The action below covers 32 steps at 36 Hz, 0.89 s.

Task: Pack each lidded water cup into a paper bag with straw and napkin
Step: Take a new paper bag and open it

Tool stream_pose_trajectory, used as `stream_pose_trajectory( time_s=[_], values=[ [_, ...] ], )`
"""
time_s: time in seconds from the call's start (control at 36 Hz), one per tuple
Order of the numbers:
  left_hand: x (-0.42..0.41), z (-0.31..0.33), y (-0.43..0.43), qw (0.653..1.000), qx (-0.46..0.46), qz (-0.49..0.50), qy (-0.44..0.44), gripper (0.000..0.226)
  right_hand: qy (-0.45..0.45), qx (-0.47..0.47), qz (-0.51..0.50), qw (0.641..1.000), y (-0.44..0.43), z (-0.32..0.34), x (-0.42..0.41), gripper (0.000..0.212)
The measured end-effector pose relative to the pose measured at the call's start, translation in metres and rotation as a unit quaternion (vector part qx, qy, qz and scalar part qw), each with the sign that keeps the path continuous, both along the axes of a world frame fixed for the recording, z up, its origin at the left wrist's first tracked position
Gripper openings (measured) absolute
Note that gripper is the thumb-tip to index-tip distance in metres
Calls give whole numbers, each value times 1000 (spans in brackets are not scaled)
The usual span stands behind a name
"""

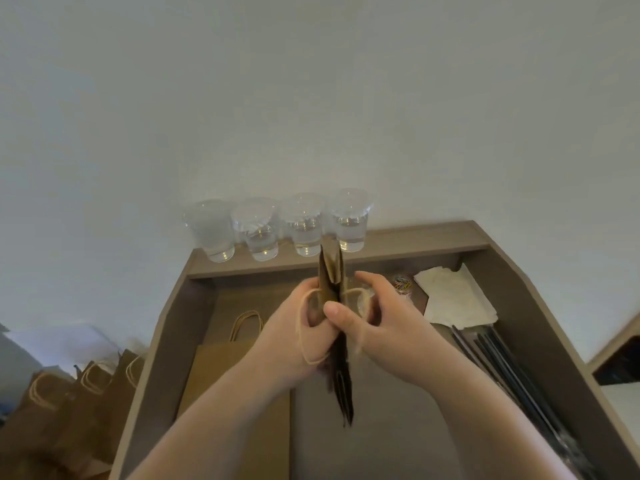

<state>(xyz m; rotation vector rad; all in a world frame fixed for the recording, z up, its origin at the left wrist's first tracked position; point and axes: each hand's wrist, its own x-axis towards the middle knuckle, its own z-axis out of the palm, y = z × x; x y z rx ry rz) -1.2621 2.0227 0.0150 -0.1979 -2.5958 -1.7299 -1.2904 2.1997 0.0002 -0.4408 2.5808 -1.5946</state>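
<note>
Forearms reached toward 12 o'clock; left hand (294, 327) curled round folded paper bag (331, 271), held edge-on at centre; right hand (377, 320) pinched it, thumb pressing, index extended. At 12 o'clock stood lidded water cups (304, 223).

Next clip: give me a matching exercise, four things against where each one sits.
Things: 1 water cups; 2 napkins; 3 straws; 4 folded bag.
Places: A gripped by left hand and right hand; B on the ledge by the wall; C far right corner of the tray; D along the tray's right side.
Pairs: 1-B, 2-C, 3-D, 4-A.
</note>
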Motion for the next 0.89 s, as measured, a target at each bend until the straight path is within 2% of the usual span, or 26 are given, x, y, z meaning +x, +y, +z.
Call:
stream_pose_trajectory(
  time_s=[0.06, 0.14, 0.22, 0.33, 0.39, 0.44, 0.53, 0.58, 0.64, 0.75, 0.89],
  values=[
    [-1, -4, -6, 1000, -21, -16, 11, 59, -13, -40, 28, 999, -10, -5, 5, 65],
    [2, -8, -15, 1000, -4, -26, 14, 64, -3, -36, 32, 999, -20, -2, 7, 29],
    [4, -11, -23, 999, -24, -23, 23, 69, 12, 27, 4, 1000, -29, -2, 9, 24],
    [6, -16, -31, 996, -74, -6, 42, 72, -20, 123, 3, 992, -42, -7, 14, 11],
    [6, -17, -34, 995, -85, -8, 45, 72, -46, 158, 21, 986, -42, -4, 13, 14],
    [4, -17, -41, 995, -94, 8, 36, 71, -108, 160, -12, 981, -37, 3, 11, 14],
    [-3, -14, -59, 992, -118, 46, 15, 64, -149, 146, -76, 975, -16, 10, 8, 17],
    [-10, -10, -74, 991, -115, 72, -6, 62, -173, 159, -110, 966, 3, 10, 4, 31],
    [-20, -7, -90, 987, -114, 106, -37, 61, -184, 155, -136, 961, 21, 9, -5, 40],
    [-30, 0, -117, 979, -103, 157, -81, 62, -202, 98, -167, 960, 51, 13, -12, 32],
    [-22, 18, -129, 981, -126, 113, -93, 56, -197, 80, -187, 959, 66, 9, -1, 33]
  ],
)
